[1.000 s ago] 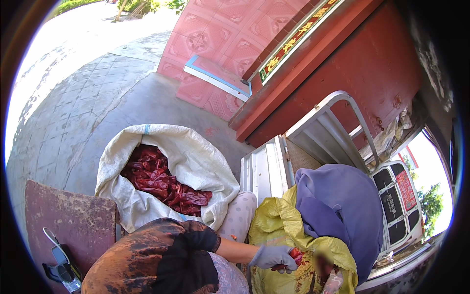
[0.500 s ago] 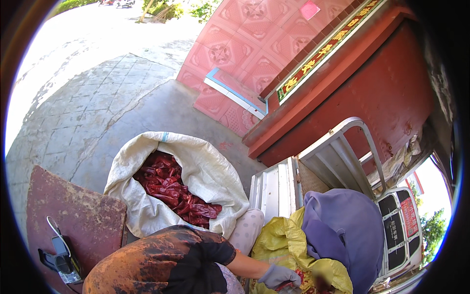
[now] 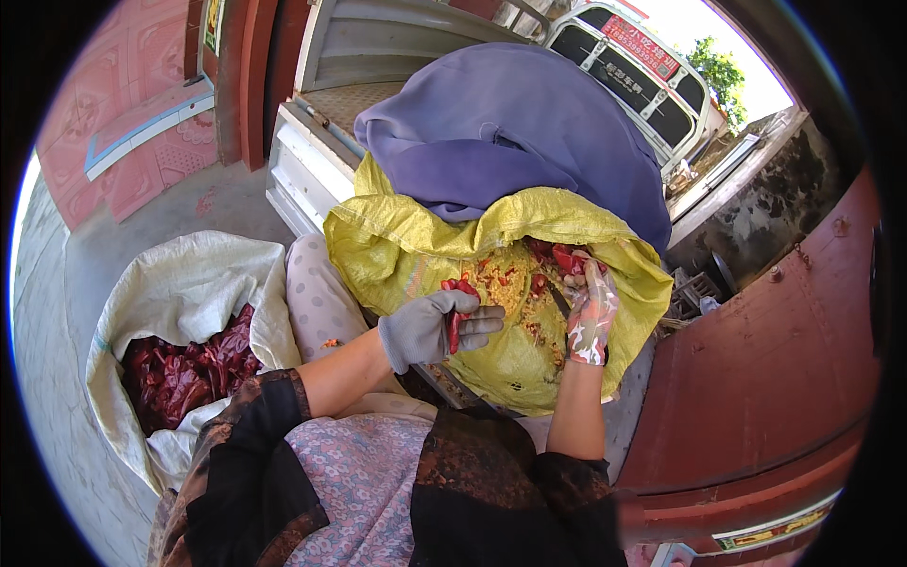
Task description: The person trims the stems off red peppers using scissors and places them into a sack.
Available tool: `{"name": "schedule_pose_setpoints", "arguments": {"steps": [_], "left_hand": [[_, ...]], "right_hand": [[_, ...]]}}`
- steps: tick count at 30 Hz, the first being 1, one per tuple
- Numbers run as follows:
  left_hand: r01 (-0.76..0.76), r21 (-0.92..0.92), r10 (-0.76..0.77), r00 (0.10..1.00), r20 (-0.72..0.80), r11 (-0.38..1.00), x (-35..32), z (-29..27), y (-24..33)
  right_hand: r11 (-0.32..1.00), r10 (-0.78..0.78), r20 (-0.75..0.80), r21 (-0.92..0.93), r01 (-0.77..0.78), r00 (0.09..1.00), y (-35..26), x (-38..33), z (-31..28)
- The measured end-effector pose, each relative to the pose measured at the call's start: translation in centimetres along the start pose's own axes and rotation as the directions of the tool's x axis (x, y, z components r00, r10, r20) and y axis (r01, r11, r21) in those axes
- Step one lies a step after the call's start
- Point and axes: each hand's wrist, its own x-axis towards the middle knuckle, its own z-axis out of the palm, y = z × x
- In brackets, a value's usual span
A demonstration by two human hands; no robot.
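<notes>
My left hand point(image 3: 436, 329), in a grey work glove, is closed around a dried red chili pepper point(image 3: 454, 333) in front of the opening of a yellow woven sack point(image 3: 397, 222). My right hand point(image 3: 592, 317) wears a patterned glove in pink, white and green. Its fingers are closed on red chili peppers point(image 3: 569, 259) at the right side of that opening. Yellow seeds point(image 3: 510, 283) and red chili bits lie in the sack's mouth. At my left stands a white woven sack point(image 3: 194, 257), rolled open, holding many dark red dried chilies point(image 3: 189, 376).
A purple cloth bundle point(image 3: 529, 123) rests behind the yellow sack, by a metal truck bed point(image 3: 293, 165). A white vehicle point(image 3: 614, 80) stands farther back. Red metal doors point(image 3: 756, 359) rise at the right, and a pink tiled wall point(image 3: 104, 104) at the far left.
My view has swung right, bringing the yellow sack to the middle and the white sack to the left. Both gloved hands now show fully; earlier the grey-gloved one was at the lower edge.
</notes>
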Motion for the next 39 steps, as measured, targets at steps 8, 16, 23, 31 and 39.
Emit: {"name": "schedule_pose_setpoints", "arguments": {"steps": [8, 16, 23, 31, 39], "left_hand": [[0.012, 0.022, -0.012, 1.000, 0.022, 1.000, 1.7, 1.3, -1.1], [-0.072, 0.050, 0.064, 0.987, 0.144, 0.996, 2.0, 1.0, -1.4], [-0.094, 0.195, 0.093, 0.996, 0.014, 0.976, 0.8, 2.1, -2.1], [-0.172, 0.644, 0.252, 0.967, -0.033, 0.746, 0.5, 2.5, -2.0], [-0.167, 0.720, 0.208, 0.978, 0.032, 0.674, -0.3, 2.5, -2.1]], "right_hand": [[0.929, -0.206, 0.212, -0.263, 0.259, 0.955, -0.1, -5.7, 1.8], [0.171, -0.311, 0.789, -0.502, 0.848, 0.530, -2.0, -9.0, 2.2], [-0.015, 0.040, 0.875, -0.483, 0.876, 0.483, -1.6, -10.4, 2.4], [0.761, -0.068, 0.373, -0.580, 0.290, 0.925, -1.7, -8.6, 2.6], [0.511, -0.385, 0.597, -0.497, 0.701, 0.704, -0.7, -9.1, 2.9]]}}
